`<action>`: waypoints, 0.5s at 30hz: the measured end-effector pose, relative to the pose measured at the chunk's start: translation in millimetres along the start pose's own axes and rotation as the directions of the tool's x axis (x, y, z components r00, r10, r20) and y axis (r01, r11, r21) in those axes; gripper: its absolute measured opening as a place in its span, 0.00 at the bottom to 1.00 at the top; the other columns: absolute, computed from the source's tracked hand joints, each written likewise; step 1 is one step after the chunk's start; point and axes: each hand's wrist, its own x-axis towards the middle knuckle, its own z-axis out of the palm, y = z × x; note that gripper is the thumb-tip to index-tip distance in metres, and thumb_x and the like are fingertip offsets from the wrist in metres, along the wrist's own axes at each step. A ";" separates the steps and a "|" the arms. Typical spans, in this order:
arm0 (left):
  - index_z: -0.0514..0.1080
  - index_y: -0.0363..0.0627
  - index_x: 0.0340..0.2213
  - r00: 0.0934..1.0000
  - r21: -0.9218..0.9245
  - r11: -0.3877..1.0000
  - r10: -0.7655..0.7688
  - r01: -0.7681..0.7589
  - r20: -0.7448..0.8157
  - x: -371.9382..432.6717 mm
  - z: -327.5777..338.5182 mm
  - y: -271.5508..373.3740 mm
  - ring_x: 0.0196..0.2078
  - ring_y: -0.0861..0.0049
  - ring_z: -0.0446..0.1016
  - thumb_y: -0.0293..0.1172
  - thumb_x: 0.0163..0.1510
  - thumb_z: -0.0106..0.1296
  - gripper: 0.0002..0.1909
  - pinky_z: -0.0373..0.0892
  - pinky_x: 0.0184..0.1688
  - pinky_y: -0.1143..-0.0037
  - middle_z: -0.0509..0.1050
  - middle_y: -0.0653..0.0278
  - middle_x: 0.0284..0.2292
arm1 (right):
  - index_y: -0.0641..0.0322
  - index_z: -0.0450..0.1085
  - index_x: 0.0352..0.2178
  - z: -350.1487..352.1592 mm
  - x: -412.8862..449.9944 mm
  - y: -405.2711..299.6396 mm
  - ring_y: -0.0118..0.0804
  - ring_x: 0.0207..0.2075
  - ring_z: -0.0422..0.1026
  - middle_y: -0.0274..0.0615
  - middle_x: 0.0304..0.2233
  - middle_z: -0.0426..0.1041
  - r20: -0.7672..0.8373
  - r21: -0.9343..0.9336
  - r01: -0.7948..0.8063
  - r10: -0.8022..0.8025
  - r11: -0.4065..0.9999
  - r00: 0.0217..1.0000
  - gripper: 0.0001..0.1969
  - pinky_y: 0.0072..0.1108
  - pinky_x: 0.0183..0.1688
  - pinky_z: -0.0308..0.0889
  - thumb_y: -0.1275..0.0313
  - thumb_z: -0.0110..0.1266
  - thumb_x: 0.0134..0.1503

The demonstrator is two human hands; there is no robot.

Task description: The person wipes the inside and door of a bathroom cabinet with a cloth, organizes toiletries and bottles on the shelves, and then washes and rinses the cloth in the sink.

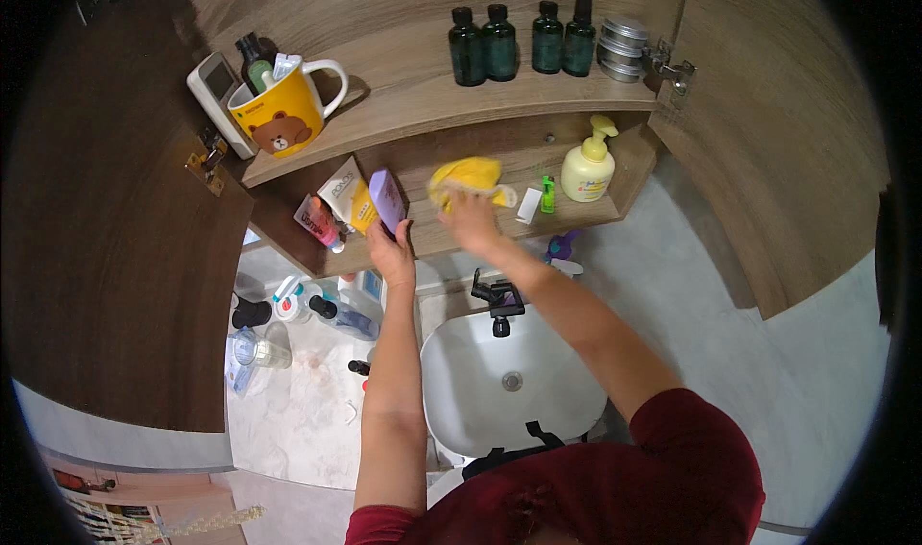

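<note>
On the lower shelf of a wooden wall cabinet [418,255], my right hand [472,222] presses on a yellow cloth [468,176]. My left hand [392,253] is at a purple bottle [387,199], its thumb and fingers around the lower end. Left of that bottle lean a white and yellow Pond's tube [348,192] and a pink tube [319,222]. Right of the cloth lie a small white card-like piece [529,206] and a green lighter-like item [548,194]. A Johnson's pump bottle [588,172] stands near the shelf's right end.
The upper shelf holds a yellow bear mug [277,116], dark green bottles [468,48] and stacked metal tins [622,49]. Both cabinet doors stand open. Below are a white sink [515,401], a black faucet [502,304], and a counter [310,415] with a glass [270,352] and bottles [346,318].
</note>
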 end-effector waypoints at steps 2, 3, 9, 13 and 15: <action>0.66 0.36 0.38 1.000 -0.001 1.000 0.028 -0.028 -0.006 0.5 1.0 2.4 0.33 0.56 0.69 0.31 0.46 0.59 0.19 0.66 0.37 0.66 0.70 0.50 0.31 | 0.54 0.59 0.52 0.0 -5.8 -15.3 0.57 0.53 0.58 0.53 0.51 0.62 0.006 -0.034 0.081 -0.081 0.996 0.997 0.26 0.46 0.54 0.50 0.57 0.46 0.53; 0.66 0.35 0.37 0.999 0.008 0.999 0.051 -0.051 -0.018 0.8 -0.8 1.2 0.31 0.58 0.70 0.30 0.45 0.59 0.19 0.66 0.36 0.68 0.70 0.52 0.30 | 0.52 0.60 0.52 -5.0 -4.7 -24.7 0.56 0.51 0.61 0.51 0.48 0.64 0.036 0.092 0.143 -0.147 0.985 0.988 0.25 0.45 0.53 0.52 0.57 0.47 0.53; 0.65 0.34 0.41 0.995 -0.250 0.964 -0.091 0.096 0.032 -2.6 -19.4 25.2 0.35 0.67 0.70 0.23 0.44 0.57 0.20 0.66 0.41 0.70 0.70 0.54 0.32 | 0.50 0.68 0.47 -37.2 0.9 -10.0 0.50 0.52 0.60 0.45 0.48 0.66 0.258 0.330 0.012 -0.102 0.944 0.961 0.23 0.43 0.53 0.53 0.57 0.47 0.50; 0.64 0.32 0.43 0.989 0.006 0.999 0.038 -0.038 -0.142 -19.2 -18.7 50.9 0.43 0.65 0.67 0.21 0.44 0.54 0.22 0.62 0.48 0.73 0.67 0.52 0.38 | 0.52 0.72 0.42 -50.9 -8.4 38.1 0.49 0.52 0.58 0.46 0.46 0.66 0.244 0.188 0.034 -0.080 0.982 0.966 0.20 0.40 0.55 0.50 0.59 0.50 0.47; 0.65 0.33 0.43 0.990 -0.188 0.973 0.129 -0.137 -0.053 -20.5 -1.8 100.5 0.41 0.64 0.68 0.22 0.45 0.52 0.21 0.64 0.46 0.72 0.69 0.51 0.37 | 0.57 0.73 0.40 -40.1 -19.4 39.7 0.49 0.51 0.59 0.47 0.47 0.66 0.161 0.077 0.239 -0.249 0.968 0.955 0.21 0.41 0.54 0.50 0.59 0.50 0.46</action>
